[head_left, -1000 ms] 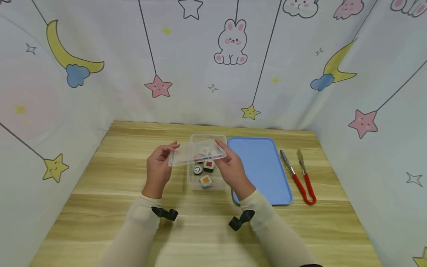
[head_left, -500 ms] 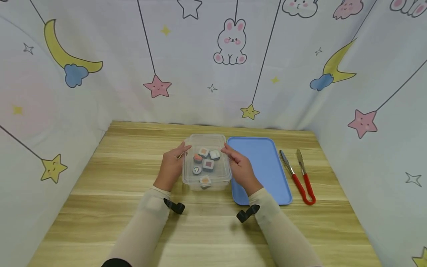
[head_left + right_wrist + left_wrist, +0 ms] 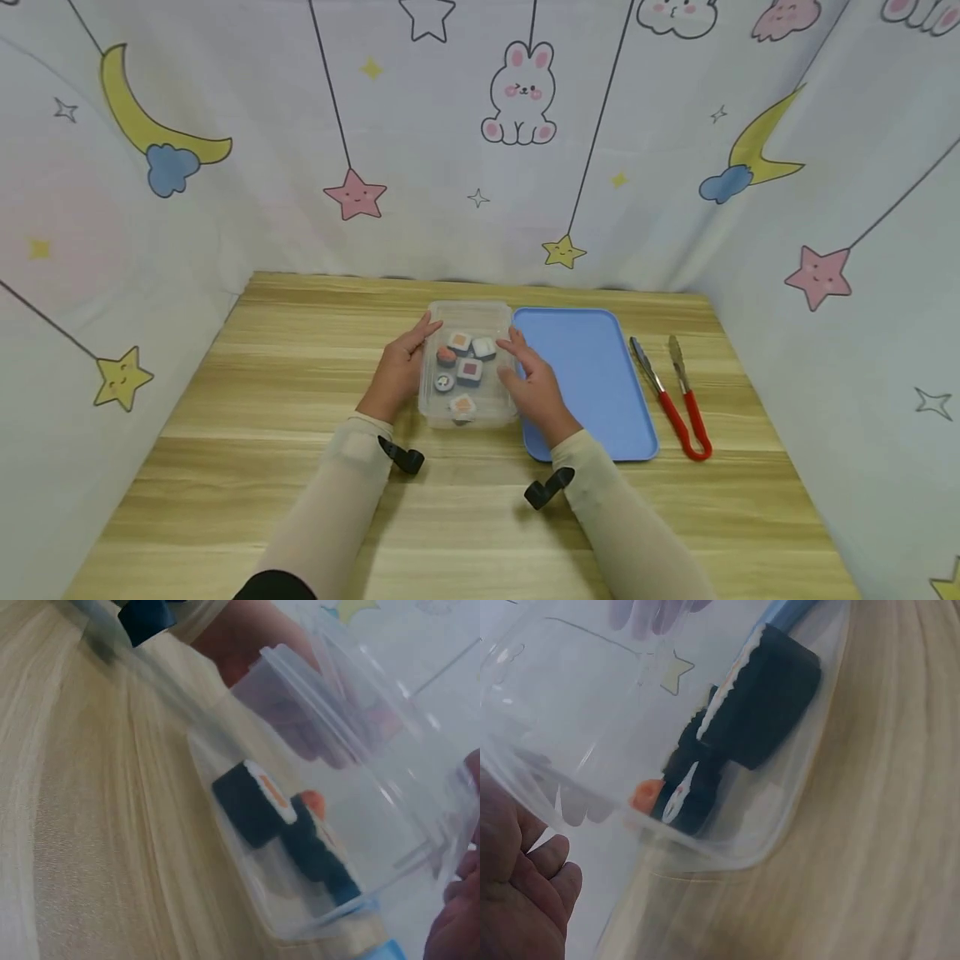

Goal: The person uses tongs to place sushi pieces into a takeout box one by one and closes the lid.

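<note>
A clear plastic box [image 3: 247,889] on the table holds several sushi pieces [image 3: 470,372], some with dark wrapping. Its frosted lid [image 3: 487,404] lies over the top, and the sushi shows through it. At the left side of the lid is my left hand [image 3: 401,367], fingers stretched along the edge. My right hand [image 3: 536,387] is at the opposite side, its fingers extended and its thumb over the lid's right edge. In the left wrist view, a dark-wrapped sushi piece [image 3: 765,697] leans near the box wall.
A blue tray [image 3: 588,375] lies right of the box, partly behind my right hand. Farther right, spread metal tongs [image 3: 678,421] with red handles lie on the wooden table [image 3: 300,375]. A patterned curtain [image 3: 450,233] surrounds the table's back and sides.
The lid, held tilted above the box one second ago, has come down flat over it and lined up with its rim. Both hands have moved to the lid's sides.
</note>
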The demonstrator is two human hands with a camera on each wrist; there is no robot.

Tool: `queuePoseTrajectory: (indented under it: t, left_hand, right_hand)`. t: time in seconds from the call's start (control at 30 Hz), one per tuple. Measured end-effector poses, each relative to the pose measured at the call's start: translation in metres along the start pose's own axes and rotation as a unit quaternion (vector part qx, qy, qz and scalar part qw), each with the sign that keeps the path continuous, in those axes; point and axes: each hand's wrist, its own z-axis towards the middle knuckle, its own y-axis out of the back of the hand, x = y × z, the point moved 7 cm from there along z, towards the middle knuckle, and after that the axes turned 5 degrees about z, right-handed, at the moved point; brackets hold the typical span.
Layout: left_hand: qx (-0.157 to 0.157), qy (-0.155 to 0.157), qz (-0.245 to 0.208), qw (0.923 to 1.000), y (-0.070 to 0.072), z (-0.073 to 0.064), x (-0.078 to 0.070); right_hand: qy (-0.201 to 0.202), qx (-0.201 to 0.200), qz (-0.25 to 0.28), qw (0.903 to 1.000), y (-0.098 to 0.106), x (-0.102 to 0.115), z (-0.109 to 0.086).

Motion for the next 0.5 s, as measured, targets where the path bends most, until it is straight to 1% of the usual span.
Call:
queuePoseTrajectory:
  t: [0.13, 0.2, 0.4, 0.5]
  left_hand:
    - [0.007, 0.007, -0.017, 0.9998, -0.0033, 0.0009, 0.0030]
    - [0.007, 0.005, -0.029, 0.9995, -0.0041, 0.0012, 0.0048]
    - [-0.003, -0.008, -0.063, 0.9980, -0.0035, 0.0036, 0.0086]
    - [-0.011, -0.009, -0.070, 0.9975, -0.0024, 0.0023, 0.0077]
  right_hand:
    - [0.000, -0.001, -0.009, 1.0000, -0.0030, -0.0027, 0.0007]
    - [0.003, 0.000, -0.012, 0.9999, -0.0034, -0.0040, 0.0019]
    - [0.003, 0.005, -0.021, 0.9998, -0.0038, -0.0048, 0.0065]
    - [0.000, 0.010, -0.020, 0.9998, -0.0050, -0.0036, 0.0072]
